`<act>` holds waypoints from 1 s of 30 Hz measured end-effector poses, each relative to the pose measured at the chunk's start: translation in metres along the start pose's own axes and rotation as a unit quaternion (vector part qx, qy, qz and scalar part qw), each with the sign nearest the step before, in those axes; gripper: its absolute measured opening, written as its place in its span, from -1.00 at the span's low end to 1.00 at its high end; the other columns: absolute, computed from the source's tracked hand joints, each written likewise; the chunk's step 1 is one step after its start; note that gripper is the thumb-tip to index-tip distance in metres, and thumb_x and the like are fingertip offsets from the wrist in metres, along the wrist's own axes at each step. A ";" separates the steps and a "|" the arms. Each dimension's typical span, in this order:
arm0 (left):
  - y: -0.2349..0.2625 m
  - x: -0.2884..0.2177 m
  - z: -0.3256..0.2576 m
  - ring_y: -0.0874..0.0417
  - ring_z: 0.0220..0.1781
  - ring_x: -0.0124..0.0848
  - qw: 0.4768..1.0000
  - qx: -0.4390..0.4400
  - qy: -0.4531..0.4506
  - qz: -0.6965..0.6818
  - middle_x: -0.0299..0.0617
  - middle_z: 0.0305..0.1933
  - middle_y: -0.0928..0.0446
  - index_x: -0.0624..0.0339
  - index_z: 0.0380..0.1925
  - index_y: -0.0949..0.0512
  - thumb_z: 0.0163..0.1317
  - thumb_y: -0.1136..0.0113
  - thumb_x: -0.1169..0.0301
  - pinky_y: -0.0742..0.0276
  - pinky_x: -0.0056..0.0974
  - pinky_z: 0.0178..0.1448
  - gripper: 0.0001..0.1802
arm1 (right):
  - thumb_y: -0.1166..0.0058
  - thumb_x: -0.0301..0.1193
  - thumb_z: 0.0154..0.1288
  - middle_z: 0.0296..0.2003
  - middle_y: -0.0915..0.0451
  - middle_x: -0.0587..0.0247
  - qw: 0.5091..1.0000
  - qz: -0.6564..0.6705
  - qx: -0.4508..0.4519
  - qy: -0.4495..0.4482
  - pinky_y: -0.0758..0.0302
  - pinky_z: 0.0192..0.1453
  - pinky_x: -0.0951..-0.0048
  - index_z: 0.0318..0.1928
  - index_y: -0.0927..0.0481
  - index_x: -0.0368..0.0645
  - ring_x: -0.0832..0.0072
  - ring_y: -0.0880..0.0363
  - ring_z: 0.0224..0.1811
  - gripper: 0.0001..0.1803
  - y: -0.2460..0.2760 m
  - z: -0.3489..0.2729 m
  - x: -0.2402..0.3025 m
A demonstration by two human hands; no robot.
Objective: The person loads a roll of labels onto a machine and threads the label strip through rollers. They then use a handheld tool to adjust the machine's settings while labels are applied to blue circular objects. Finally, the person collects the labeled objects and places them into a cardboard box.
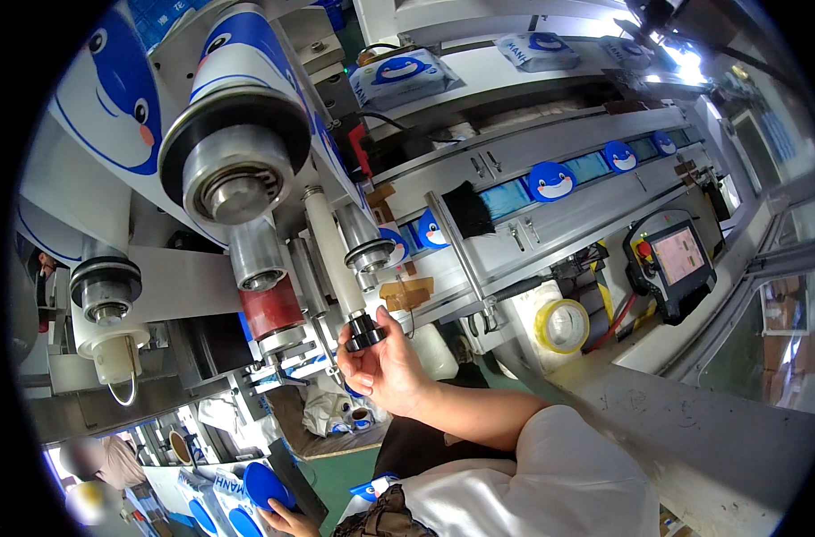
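My right hand is closed around a black lobed knob at the end of a pale roller, thumb and fingers on opposite sides of it. Low at the left, my left hand has its fingers at the lower edge of a blue oval lid and grips it. That hand is partly cut off by the frame's lower edge. White packs with blue oval lids stand just left of it. Above my right hand, printed white and blue film runs over metal-ended rollers.
A conveyor carries blue smiling labels toward the far right, with a black brush over it. White packs lie on a shelf behind. A control screen and a yellow tape roll are at the right. A red roller sits left of my right hand.
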State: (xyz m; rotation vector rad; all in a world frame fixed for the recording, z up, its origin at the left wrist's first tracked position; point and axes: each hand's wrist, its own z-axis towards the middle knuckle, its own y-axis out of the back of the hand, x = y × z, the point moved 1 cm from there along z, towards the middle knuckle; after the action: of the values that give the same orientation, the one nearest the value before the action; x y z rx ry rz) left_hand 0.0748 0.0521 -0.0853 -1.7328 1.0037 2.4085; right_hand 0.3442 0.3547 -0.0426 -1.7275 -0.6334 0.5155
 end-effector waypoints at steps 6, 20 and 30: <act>-0.002 0.000 0.000 -0.40 -0.03 -0.27 1.000 -0.019 -0.013 0.022 0.01 0.05 -0.40 0.43 0.06 -0.33 0.35 0.05 0.21 -0.31 -0.26 0.11 -0.52 | 0.38 0.09 0.36 -0.72 -0.24 0.39 1.000 0.006 0.027 -0.001 -0.07 -0.67 0.63 -0.25 -0.45 -0.11 0.65 -0.06 -0.75 -0.46 0.001 -0.001 0.001; 0.038 0.081 0.002 -0.43 -0.03 0.21 0.931 0.046 -0.233 0.276 0.34 0.04 -0.34 0.20 0.14 -0.33 0.23 -0.12 0.38 -0.42 0.10 0.00 -0.53 | 0.32 -0.05 0.37 -0.75 -0.20 0.44 0.982 0.143 0.119 -0.038 -0.03 -0.68 0.64 -0.29 -0.51 -0.10 0.67 -0.04 -0.73 -0.57 -0.003 0.004 -0.004; 0.006 0.012 0.004 -0.41 -0.08 -0.28 0.999 -0.001 -0.040 0.002 -0.03 -0.03 -0.44 0.44 0.02 -0.37 0.34 0.02 0.23 -0.33 -0.25 0.07 -0.55 | 0.28 -0.05 0.36 -0.69 -0.32 0.40 0.978 0.150 0.142 -0.041 -0.11 -0.64 0.65 -0.21 -0.52 -0.14 0.69 -0.14 -0.71 -0.56 0.001 0.003 -0.003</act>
State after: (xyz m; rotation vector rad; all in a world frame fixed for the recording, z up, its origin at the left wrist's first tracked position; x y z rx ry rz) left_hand 0.0651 0.0454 -0.0919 -1.6214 0.9984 2.4599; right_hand 0.3402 0.3546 -0.0440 -1.5415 -0.3346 0.8504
